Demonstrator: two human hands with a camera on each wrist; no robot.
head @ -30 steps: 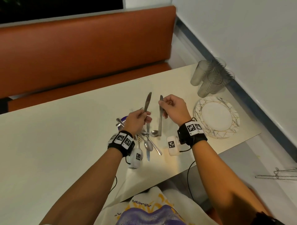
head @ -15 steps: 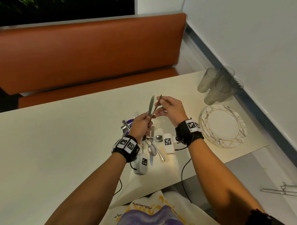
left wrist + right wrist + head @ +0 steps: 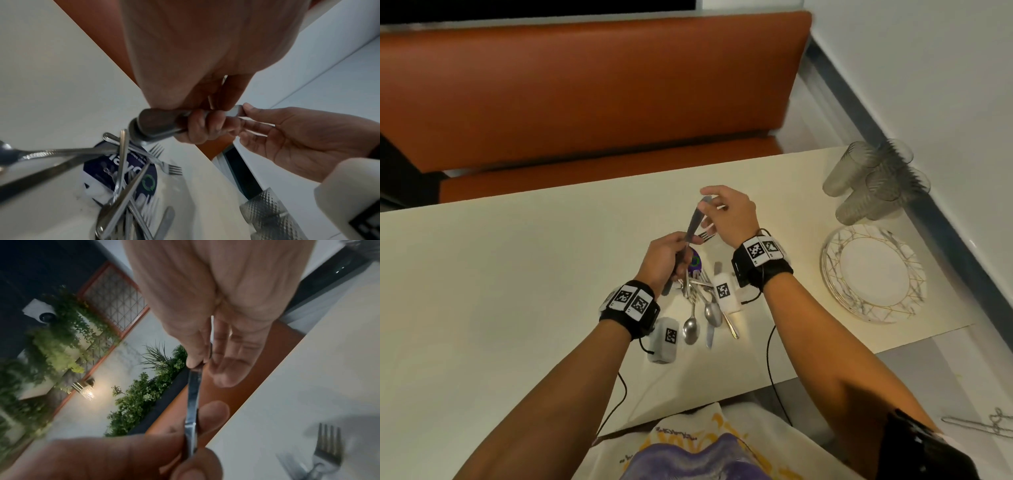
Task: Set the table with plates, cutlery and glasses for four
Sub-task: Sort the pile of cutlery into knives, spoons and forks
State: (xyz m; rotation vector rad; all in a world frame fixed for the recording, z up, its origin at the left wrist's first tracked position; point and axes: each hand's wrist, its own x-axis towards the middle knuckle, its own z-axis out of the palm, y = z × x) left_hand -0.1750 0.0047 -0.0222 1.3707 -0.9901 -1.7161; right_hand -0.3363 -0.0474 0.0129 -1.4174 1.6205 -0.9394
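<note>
Upright, slim steel knife (image 3: pixel 694 221), both hands pinching

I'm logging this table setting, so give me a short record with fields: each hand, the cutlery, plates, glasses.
left hand: grips knife handles
right hand: pinches a knife tip
knives: held upright between both hands
cutlery pile: spoons, forks and knives loose on the table, below the hands
plates: stacked near the table's right edge, unplaced
glasses: clustered at the far right corner, beyond the plates

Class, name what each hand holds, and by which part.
Left hand grips the knives by their handles; right hand pinches a blade tip.
</note>
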